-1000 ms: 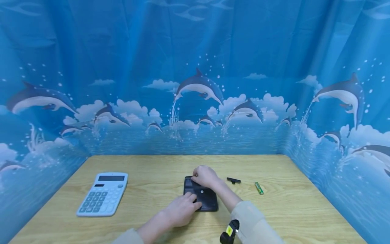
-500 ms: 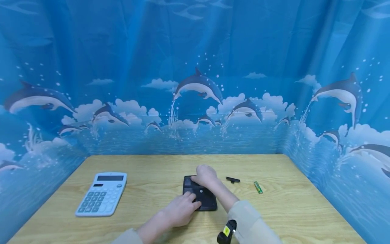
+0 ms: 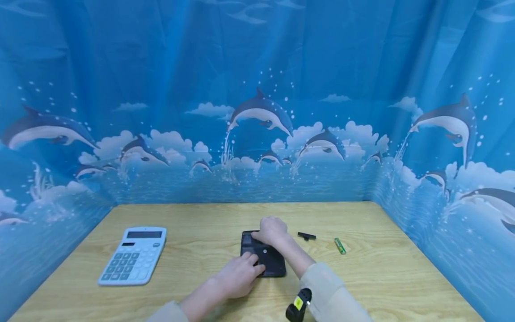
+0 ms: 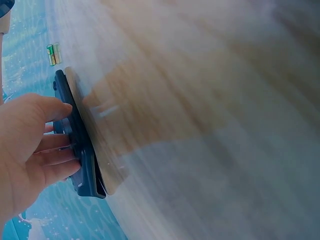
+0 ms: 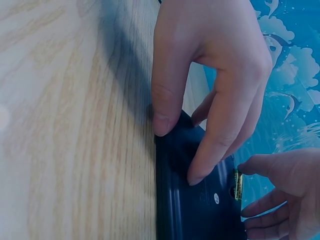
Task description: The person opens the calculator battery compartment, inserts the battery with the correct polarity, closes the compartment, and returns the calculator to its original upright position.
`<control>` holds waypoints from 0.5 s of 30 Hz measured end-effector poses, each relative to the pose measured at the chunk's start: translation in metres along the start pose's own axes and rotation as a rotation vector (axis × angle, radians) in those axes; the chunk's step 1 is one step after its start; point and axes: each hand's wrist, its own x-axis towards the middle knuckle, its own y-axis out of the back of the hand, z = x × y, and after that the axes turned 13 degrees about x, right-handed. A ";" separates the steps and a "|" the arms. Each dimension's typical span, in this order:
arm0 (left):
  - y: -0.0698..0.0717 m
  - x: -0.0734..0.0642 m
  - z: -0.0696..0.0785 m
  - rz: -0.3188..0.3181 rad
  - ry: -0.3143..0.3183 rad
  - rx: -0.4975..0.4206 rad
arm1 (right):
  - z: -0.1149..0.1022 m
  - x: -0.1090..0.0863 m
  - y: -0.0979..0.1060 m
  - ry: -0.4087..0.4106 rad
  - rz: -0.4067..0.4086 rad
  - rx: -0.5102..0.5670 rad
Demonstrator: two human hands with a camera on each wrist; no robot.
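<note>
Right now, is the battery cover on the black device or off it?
Off: the battery cover lies on the table, apart from the black device and the green battery.

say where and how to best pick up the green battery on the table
Probably pinch the green battery across its middle from above, thumb and finger on its long sides: it is a slim cylinder lying on its side on the table, and the small black piece lies apart from it.

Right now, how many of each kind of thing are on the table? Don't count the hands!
Pale blue calculator: 1
Black device: 1
Small black piece: 1
Batteries: 2, one loose, one at the black device's edge
Total: 5
</note>
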 end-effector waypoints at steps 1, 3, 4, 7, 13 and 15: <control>0.000 0.000 0.000 0.001 -0.002 -0.001 | 0.000 0.000 0.000 -0.002 -0.003 0.002; 0.001 0.000 0.000 0.006 -0.004 -0.003 | -0.001 0.000 0.000 -0.007 -0.009 0.003; 0.001 0.000 0.000 0.007 -0.004 -0.004 | -0.001 0.000 0.000 -0.011 -0.012 0.005; 0.001 0.000 0.000 0.004 -0.004 -0.007 | -0.001 0.000 0.000 -0.024 -0.016 0.015; 0.001 0.000 -0.001 0.000 -0.003 0.000 | -0.002 0.001 0.000 -0.065 -0.027 0.040; 0.000 0.001 -0.001 -0.003 -0.001 0.002 | -0.002 0.001 0.000 -0.070 -0.031 0.039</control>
